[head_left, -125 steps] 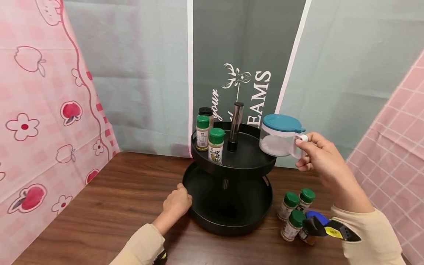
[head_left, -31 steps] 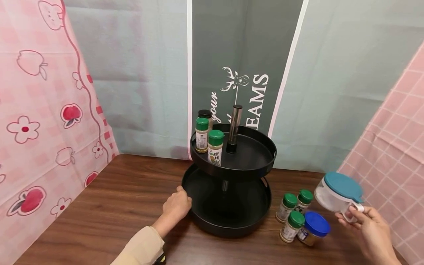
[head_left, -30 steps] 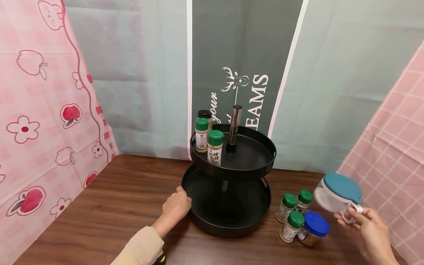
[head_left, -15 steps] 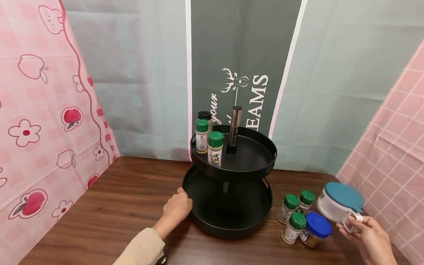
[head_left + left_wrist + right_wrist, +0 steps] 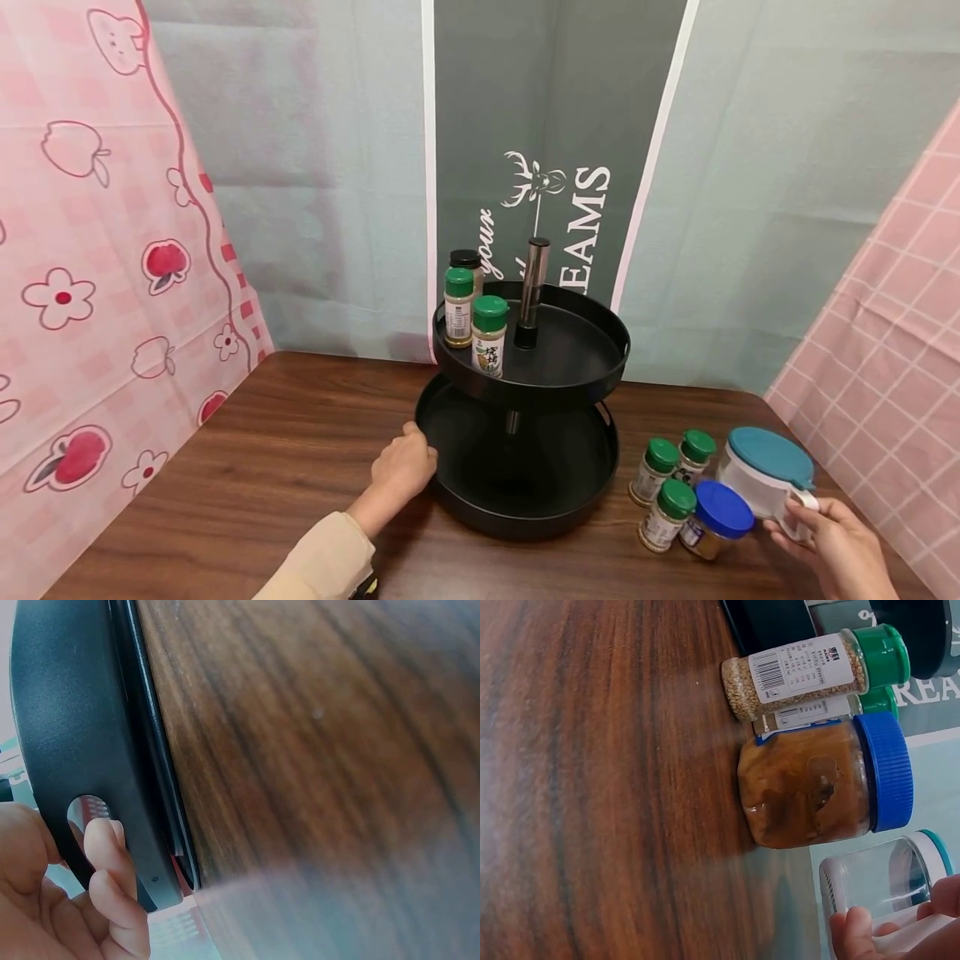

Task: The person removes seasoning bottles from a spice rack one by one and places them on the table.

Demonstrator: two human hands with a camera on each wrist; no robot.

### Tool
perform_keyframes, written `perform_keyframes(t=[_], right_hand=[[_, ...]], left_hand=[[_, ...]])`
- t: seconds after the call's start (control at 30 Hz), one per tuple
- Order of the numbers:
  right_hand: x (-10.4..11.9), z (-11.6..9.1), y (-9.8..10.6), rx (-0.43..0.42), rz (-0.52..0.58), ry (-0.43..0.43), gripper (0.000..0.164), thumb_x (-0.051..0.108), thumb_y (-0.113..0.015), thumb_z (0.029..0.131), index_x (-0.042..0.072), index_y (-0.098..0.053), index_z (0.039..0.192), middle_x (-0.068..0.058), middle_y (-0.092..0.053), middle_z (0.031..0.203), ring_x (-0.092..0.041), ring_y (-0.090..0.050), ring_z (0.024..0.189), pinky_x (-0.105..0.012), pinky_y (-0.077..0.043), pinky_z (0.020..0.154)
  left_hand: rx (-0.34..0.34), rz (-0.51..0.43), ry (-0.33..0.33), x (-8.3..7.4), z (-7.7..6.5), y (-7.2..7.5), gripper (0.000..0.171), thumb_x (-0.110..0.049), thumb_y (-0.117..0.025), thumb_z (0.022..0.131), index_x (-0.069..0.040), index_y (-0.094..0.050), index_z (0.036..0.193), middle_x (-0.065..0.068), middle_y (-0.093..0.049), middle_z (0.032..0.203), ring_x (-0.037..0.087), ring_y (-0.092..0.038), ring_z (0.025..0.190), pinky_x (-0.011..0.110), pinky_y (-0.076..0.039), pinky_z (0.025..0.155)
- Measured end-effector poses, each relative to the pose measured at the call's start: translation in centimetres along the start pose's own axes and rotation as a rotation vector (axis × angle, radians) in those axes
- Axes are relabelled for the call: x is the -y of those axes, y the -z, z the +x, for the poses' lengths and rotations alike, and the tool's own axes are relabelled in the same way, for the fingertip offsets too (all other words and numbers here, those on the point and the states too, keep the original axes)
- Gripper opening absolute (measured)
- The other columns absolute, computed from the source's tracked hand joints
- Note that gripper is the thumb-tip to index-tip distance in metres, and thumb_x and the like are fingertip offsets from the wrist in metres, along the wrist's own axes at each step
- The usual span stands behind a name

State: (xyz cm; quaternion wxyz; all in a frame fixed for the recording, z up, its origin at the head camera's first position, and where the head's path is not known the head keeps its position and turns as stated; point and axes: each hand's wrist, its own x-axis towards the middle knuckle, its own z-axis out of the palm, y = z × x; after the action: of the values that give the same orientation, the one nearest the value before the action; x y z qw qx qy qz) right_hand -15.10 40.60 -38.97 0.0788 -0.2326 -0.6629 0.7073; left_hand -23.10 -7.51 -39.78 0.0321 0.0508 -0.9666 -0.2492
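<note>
My left hand (image 5: 405, 462) grips the rim of the lower tier (image 5: 517, 523) of a black two-tier rotating tray, at its left side. In the left wrist view, fingers (image 5: 109, 859) curl at the oval handle slot in the tray wall (image 5: 82, 727). My right hand (image 5: 843, 542) pinches the white handle of a clear seasoning jar (image 5: 750, 492) with a teal lid and white contents. The jar is low at the right, just behind a blue-lidded jar (image 5: 716, 517) of brown paste. I cannot tell whether its base touches the table.
Several green-capped spice bottles (image 5: 660, 521) stand left of the blue-lidded jar. The upper tier (image 5: 555, 379) holds two green-capped bottles (image 5: 489, 337) and a black-capped one (image 5: 467, 260), left of the metal post (image 5: 533, 287). A pink tiled cloth (image 5: 885, 367) borders the wooden table (image 5: 300, 442) on the right.
My right hand has carried the teal-lidded jar from beside the upper tier to the right, then lowered it near the blue-lidded jar. The left hand keeps its place on the tray.
</note>
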Motion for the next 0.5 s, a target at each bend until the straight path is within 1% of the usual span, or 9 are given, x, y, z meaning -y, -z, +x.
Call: perform_keyframes(t=[0.07, 0.17, 0.3, 0.5], right_hand=[[-0.08, 0.19, 0.02, -0.033, -0.043, -0.024, 0.016, 0.007, -0.048, 0.092, 0.007, -0.048, 0.076, -0.005, -0.05, 0.07, -0.022, -0.063, 0.066, -0.03, -0.054, 0.063], [-0.07, 0.33, 0.0, -0.056, -0.1, -0.053, 0.016, 0.006, -0.044, 0.093, 0.005, -0.045, 0.077, -0.005, -0.05, 0.071, -0.022, -0.063, 0.067, -0.031, -0.054, 0.064], [0.12, 0.27, 0.09, -0.043, -0.124, -0.09, 0.017, 0.006, -0.042, 0.093, 0.004, -0.043, 0.077, -0.006, -0.05, 0.072, -0.021, -0.063, 0.068, -0.031, -0.054, 0.065], [-0.05, 0.48, 0.34, -0.008, -0.143, -0.101, 0.015, 0.006, -0.039, 0.094, 0.001, -0.042, 0.079, -0.007, -0.05, 0.072, -0.021, -0.063, 0.068, -0.031, -0.054, 0.064]], left_hand=[[-0.004, 0.002, -0.003, -0.01, -0.02, 0.01, 0.028, -0.018, -0.053, 0.078, 0.002, -0.045, 0.096, 0.02, -0.062, 0.077, 0.032, -0.058, 0.066, 0.048, -0.046, 0.052], [-0.004, 0.006, 0.001, -0.04, -0.03, 0.05, 0.03, -0.018, -0.053, 0.078, 0.003, -0.045, 0.097, 0.02, -0.062, 0.078, 0.032, -0.057, 0.066, 0.048, -0.046, 0.052], [-0.003, 0.007, 0.001, -0.09, -0.03, 0.09, 0.03, -0.018, -0.053, 0.078, 0.003, -0.045, 0.098, 0.02, -0.062, 0.078, 0.032, -0.057, 0.066, 0.048, -0.046, 0.052], [-0.004, 0.005, 0.002, -0.11, 0.0, 0.01, 0.031, -0.018, -0.053, 0.078, 0.004, -0.046, 0.099, 0.021, -0.062, 0.078, 0.032, -0.057, 0.066, 0.048, -0.046, 0.052]])
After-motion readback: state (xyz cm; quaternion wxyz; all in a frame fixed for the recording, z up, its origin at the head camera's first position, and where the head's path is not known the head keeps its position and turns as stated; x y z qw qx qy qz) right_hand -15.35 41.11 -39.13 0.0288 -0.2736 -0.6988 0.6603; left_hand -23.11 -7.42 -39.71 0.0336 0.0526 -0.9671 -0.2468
